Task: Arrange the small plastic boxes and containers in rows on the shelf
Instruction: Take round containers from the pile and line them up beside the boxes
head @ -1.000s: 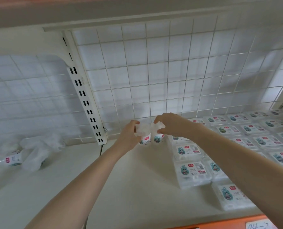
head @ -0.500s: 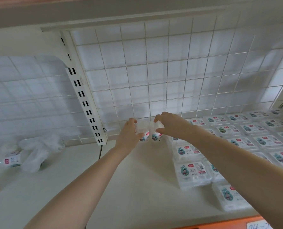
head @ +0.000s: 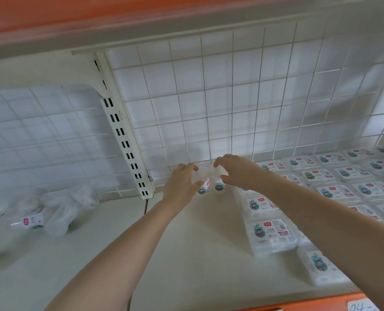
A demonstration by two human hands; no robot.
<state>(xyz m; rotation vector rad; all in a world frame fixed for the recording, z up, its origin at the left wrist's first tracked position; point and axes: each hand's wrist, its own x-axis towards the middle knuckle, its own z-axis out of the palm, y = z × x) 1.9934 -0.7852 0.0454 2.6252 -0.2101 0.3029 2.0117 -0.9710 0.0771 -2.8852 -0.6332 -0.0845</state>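
Two small clear round containers stand side by side at the back of the white shelf (head: 197, 254), against the wire grid. My left hand (head: 183, 184) grips the left container (head: 204, 187) with thumb and fingers curled round it. My right hand (head: 237, 172) grips the right container (head: 219, 186) from above. Flat clear plastic boxes (head: 270, 234) with teal and red labels lie in rows to the right of both hands.
A slotted white upright (head: 128, 151) divides the shelf bays just left of my left hand. In the left bay lie loose containers (head: 30, 221) and a crumpled clear bag (head: 63, 209). An orange shelf edge (head: 321, 301) runs along the front.
Both hands have pushed the two containers slightly further back toward the wire grid. The grips look the same.
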